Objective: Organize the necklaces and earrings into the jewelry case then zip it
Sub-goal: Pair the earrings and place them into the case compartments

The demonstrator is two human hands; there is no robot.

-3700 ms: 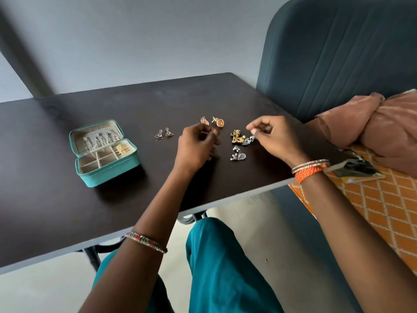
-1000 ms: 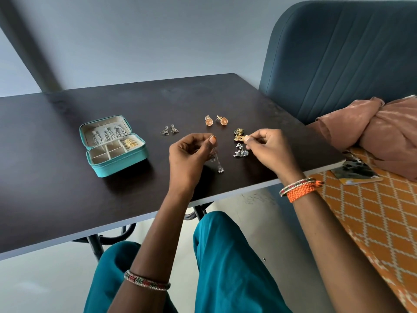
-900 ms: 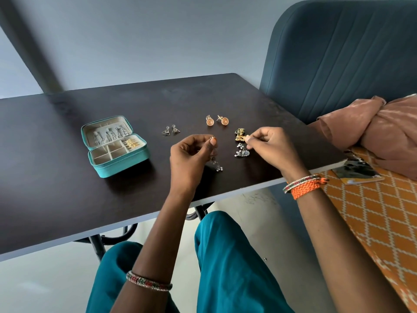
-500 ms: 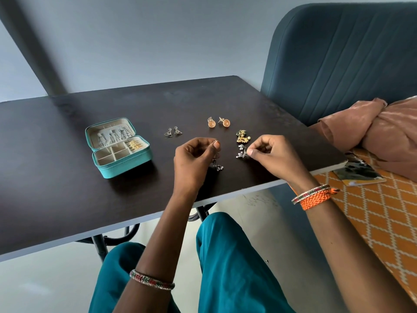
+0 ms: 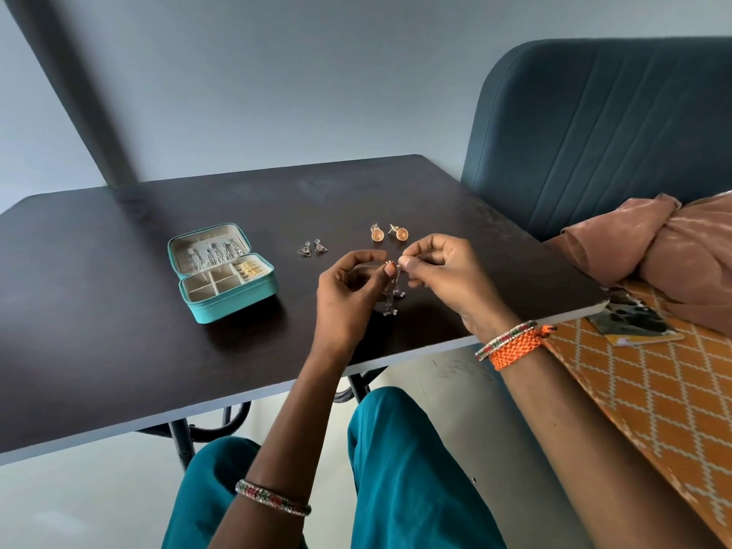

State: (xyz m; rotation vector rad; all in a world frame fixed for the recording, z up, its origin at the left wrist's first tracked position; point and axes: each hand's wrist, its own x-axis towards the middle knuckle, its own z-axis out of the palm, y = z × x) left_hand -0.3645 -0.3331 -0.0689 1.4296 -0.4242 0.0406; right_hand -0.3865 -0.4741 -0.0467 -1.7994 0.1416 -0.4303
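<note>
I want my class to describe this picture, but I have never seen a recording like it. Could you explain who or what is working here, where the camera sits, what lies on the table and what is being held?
No machine works here: a person uses two bare hands. The single picture comes from a camera worn on the head, looking forward and down, so you see the person's own arms and knees.

On the dark table stands an open teal jewelry case, with silvery pieces in its lid and a gold piece in one compartment. Further right lie a pair of small triangular earrings and a pair of round orange earrings.

The left hand and right hand meet above the table, both pinching the top of a silvery dangling earring. Its fine detail is too small to tell.

Beside the table are a blue seat and brown cloth.
</note>
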